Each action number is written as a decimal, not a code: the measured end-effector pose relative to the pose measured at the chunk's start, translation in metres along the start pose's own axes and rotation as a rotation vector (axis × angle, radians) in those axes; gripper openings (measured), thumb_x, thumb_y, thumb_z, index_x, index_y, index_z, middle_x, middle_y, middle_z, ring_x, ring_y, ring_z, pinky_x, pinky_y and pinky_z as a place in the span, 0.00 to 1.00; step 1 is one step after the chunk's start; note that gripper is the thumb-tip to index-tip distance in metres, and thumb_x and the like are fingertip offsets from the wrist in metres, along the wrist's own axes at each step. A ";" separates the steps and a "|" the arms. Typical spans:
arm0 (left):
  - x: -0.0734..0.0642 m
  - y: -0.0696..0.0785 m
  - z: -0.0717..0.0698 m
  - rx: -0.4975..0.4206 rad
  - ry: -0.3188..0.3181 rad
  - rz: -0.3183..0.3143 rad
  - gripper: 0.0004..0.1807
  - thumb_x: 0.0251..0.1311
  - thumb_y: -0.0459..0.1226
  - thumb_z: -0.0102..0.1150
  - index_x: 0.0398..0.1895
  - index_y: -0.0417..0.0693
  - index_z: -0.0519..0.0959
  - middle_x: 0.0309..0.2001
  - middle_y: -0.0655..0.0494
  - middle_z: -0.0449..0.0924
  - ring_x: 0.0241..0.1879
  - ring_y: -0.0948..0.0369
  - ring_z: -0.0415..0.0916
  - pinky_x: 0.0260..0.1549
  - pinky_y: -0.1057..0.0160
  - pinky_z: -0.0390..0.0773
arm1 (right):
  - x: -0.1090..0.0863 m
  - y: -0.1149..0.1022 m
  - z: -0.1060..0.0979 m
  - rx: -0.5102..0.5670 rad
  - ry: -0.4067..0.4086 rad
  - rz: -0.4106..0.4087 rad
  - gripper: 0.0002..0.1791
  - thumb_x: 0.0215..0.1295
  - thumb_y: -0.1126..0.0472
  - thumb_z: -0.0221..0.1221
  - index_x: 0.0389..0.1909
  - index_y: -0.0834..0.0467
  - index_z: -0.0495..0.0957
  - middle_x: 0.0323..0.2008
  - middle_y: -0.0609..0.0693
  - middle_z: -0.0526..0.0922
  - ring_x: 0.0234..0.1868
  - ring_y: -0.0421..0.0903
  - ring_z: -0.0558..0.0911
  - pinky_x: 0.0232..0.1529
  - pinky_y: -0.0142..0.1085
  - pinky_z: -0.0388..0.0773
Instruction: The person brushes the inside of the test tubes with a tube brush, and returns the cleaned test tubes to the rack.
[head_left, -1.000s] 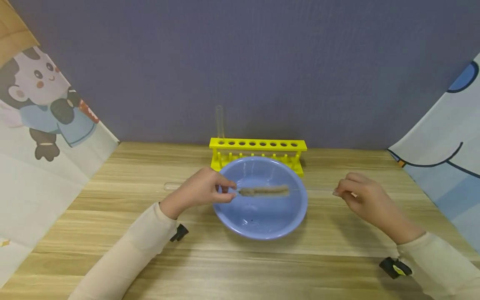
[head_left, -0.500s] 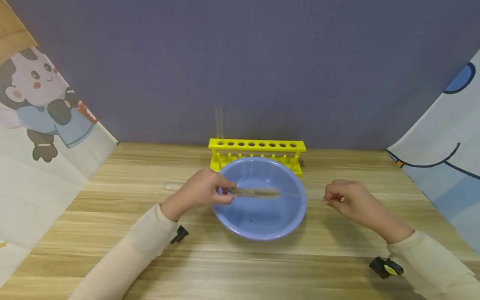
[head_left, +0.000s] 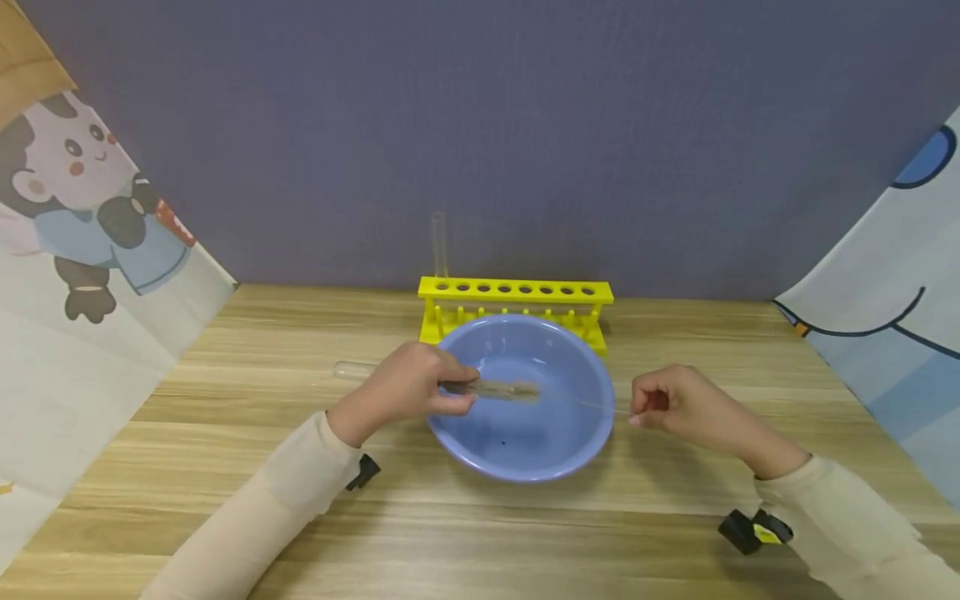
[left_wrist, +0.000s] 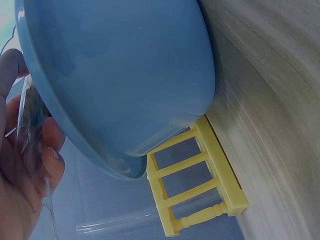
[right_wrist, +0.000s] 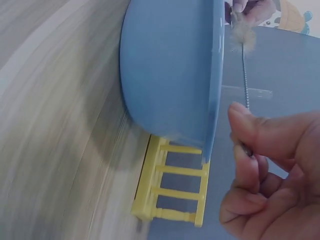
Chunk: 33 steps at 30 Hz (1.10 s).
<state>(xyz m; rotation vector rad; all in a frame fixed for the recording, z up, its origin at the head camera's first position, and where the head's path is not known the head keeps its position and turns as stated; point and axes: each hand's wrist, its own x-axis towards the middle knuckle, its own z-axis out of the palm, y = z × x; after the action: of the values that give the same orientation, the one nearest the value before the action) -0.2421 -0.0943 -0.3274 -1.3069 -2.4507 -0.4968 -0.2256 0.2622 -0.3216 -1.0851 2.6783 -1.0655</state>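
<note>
Over the blue basin [head_left: 555, 450], my left hand [head_left: 405, 379] grips a clear glass test tube [head_left: 351, 371] lying roughly level, its rounded end sticking out to the left past the hand. Most of the bristles of a test tube brush [head_left: 527, 390] sit inside the tube, with a pale tuft outside its mouth. To the right of the basin, my right hand [head_left: 686, 408] pinches the brush's thin twisted wire handle [right_wrist: 245, 75] between thumb and forefinger. In the left wrist view the fingers [left_wrist: 53, 162] wrap the tube beside the basin's rim.
Behind the basin stands a yellow test tube rack [head_left: 517, 289], with another clear test tube [head_left: 439, 246] upright in its leftmost hole. A small dark speck [head_left: 503, 443] shows inside the basin. The wooden table [head_left: 525, 542] ends at a grey-blue partition [head_left: 510, 142].
My right hand has moved left toward the basin, and the brush has slid deeper into the tube, leaving less bristle outside. The left hand has stayed nearly in place.
</note>
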 end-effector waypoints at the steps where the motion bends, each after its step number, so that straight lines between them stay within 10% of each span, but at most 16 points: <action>1: 0.000 0.001 0.000 0.008 0.006 0.008 0.13 0.50 0.41 0.64 0.38 0.46 0.86 0.29 0.58 0.85 0.26 0.70 0.79 0.27 0.73 0.76 | 0.001 -0.001 0.000 0.011 -0.009 0.001 0.15 0.48 0.74 0.66 0.18 0.54 0.73 0.17 0.38 0.68 0.19 0.31 0.66 0.17 0.28 0.66; 11: 0.001 0.003 0.001 -0.011 0.009 0.016 0.11 0.50 0.40 0.64 0.36 0.46 0.87 0.28 0.58 0.84 0.23 0.71 0.75 0.25 0.74 0.75 | 0.010 -0.017 0.010 -0.137 0.043 0.046 0.16 0.46 0.75 0.66 0.17 0.54 0.71 0.17 0.39 0.72 0.20 0.32 0.69 0.19 0.28 0.69; 22: 0.003 0.006 -0.001 -0.078 -0.023 -0.038 0.11 0.53 0.39 0.63 0.37 0.44 0.86 0.28 0.57 0.84 0.23 0.73 0.73 0.24 0.76 0.73 | 0.015 -0.023 0.028 -0.382 0.280 -0.184 0.21 0.37 0.81 0.67 0.16 0.53 0.71 0.18 0.38 0.68 0.22 0.33 0.65 0.18 0.25 0.66; 33: 0.005 0.007 0.000 -0.159 -0.060 -0.110 0.08 0.56 0.39 0.63 0.35 0.44 0.83 0.26 0.60 0.82 0.23 0.74 0.72 0.23 0.76 0.73 | 0.020 -0.027 0.036 -0.482 0.343 -0.268 0.21 0.30 0.84 0.61 0.17 0.56 0.71 0.19 0.42 0.69 0.22 0.37 0.67 0.19 0.27 0.69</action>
<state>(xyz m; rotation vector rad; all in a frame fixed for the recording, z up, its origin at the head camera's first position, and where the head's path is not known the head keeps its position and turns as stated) -0.2388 -0.0870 -0.3246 -1.2680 -2.5890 -0.7024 -0.2137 0.2147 -0.3287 -1.4912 3.2455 -0.6949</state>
